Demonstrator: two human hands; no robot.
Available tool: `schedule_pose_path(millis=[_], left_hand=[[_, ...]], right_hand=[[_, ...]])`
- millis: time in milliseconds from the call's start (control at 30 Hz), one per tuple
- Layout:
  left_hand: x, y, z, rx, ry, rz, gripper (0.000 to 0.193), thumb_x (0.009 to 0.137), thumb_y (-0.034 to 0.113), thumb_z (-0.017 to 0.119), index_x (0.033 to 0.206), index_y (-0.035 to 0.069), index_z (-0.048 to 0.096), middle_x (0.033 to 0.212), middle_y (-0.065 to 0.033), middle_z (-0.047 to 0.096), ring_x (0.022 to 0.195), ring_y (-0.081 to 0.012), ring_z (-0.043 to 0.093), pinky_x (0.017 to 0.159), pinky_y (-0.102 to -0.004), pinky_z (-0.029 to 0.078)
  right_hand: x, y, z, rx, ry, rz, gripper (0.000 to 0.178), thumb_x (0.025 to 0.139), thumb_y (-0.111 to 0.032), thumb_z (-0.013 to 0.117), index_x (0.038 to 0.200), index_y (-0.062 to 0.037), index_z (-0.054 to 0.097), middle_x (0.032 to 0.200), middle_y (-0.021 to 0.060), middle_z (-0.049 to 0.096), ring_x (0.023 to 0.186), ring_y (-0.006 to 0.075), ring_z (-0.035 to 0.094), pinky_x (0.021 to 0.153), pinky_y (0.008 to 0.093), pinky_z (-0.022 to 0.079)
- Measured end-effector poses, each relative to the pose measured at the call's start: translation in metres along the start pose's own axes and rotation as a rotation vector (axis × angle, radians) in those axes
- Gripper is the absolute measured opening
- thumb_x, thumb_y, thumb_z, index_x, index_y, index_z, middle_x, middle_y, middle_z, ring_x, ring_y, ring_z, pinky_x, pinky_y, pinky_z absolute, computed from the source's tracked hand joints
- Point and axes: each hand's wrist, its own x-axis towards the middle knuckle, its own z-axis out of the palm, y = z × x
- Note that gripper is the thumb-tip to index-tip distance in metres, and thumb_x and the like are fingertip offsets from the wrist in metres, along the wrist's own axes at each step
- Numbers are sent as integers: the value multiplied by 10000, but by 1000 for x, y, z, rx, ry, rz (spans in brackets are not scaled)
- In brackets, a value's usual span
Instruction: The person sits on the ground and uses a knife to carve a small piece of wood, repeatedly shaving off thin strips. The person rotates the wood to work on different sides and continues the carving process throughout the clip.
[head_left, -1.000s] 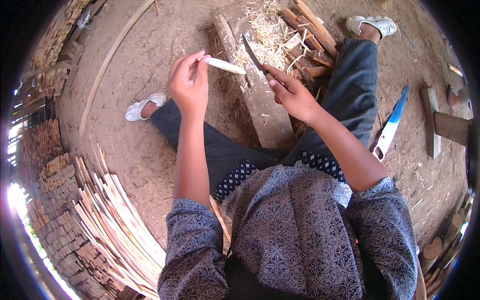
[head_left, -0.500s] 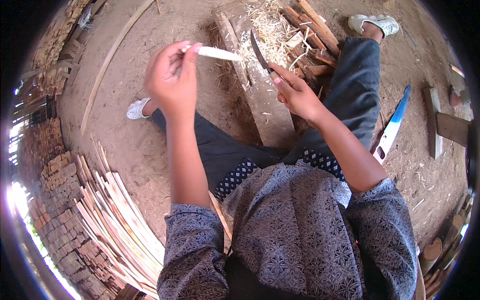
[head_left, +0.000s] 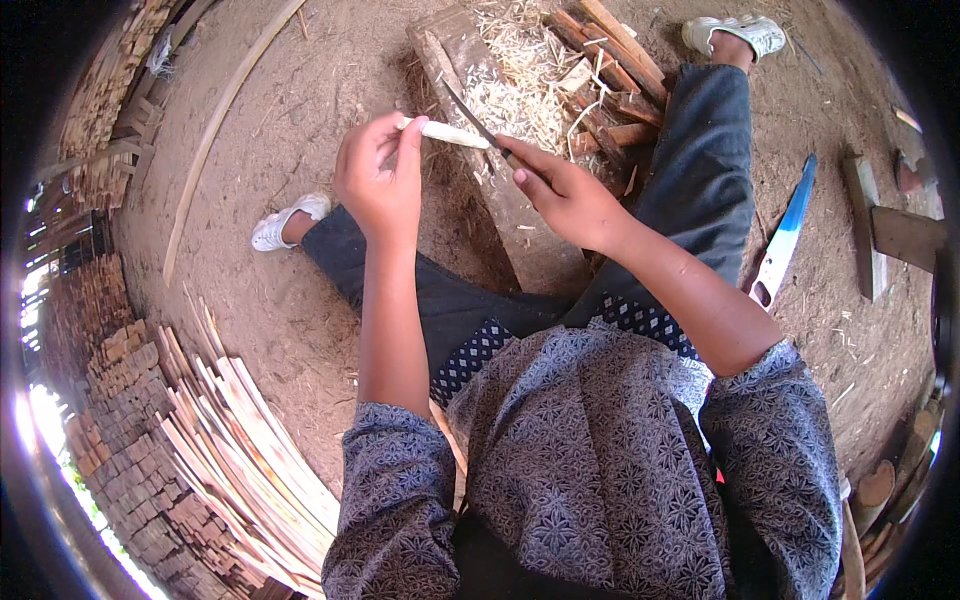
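Note:
Between the fingertips of my left hand [head_left: 382, 185] is one end of a short, pale, whittled wooden stick [head_left: 455, 134], which points to the right. My right hand [head_left: 570, 198] is closed round the handle of a knife with a slim, dark, curved blade [head_left: 468, 114]. The blade slants up and left, crossing near the stick's free end; whether it touches the wood I cannot tell. Below both hands lies a worn wooden plank [head_left: 540, 240] with pale wood shavings [head_left: 515, 85] heaped over its far part.
Reddish-brown split wood [head_left: 620, 70] lies beside the shavings. A saw with a blue-and-white blade [head_left: 785, 238] rests on the dirt floor at right. Long pale wood strips [head_left: 250, 440] and stacked wood pieces [head_left: 130, 410] are at lower left. A long thin pole [head_left: 215, 130] lies at far left.
My left hand has moved right and slightly down with the stick. My right hand has come left and down, bringing the knife blade across the stick's free end.

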Motion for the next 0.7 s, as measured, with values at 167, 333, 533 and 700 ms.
schedule_pose_path(millis=[167, 333, 533, 700], left_hand=[[-1, 9, -3, 253, 12, 276, 233, 910, -81, 754, 1139, -44, 743, 1111, -157, 707, 979, -228, 741, 835, -311, 648], [-1, 4, -4, 218, 3, 283, 216, 889, -80, 770, 1101, -37, 763, 1096, -154, 711, 944, -213, 731, 778, -298, 632], [0, 11, -2, 185, -32, 288, 185, 891, -84, 769, 1068, -31, 770, 1058, -143, 720, 919, -220, 740, 762, -302, 623], [0, 20, 9, 175, -23, 291, 157, 886, -83, 776, 1035, -34, 765, 1006, -137, 731, 892, -214, 739, 755, -309, 610]], right_hand=[[4, -50, -6, 12, 237, -266, 490, 1097, -260, 514, 1573, -151, 481, 1063, 236, 736, 946, 379, 744, 873, 441, 566], [-7, -67, -9, 45, 158, -171, 492, 1092, -249, 509, 1576, -159, 481, 986, 232, 729, 843, 388, 739, 788, 453, 573], [-7, -83, -9, 0, 230, -329, 499, 1073, -208, 539, 1566, -148, 491, 801, 235, 681, 711, 398, 713, 722, 479, 560], [-7, -84, -12, -147, 203, -161, 472, 1090, -185, 520, 1561, -148, 505, 901, 186, 724, 791, 318, 693, 756, 426, 556]])
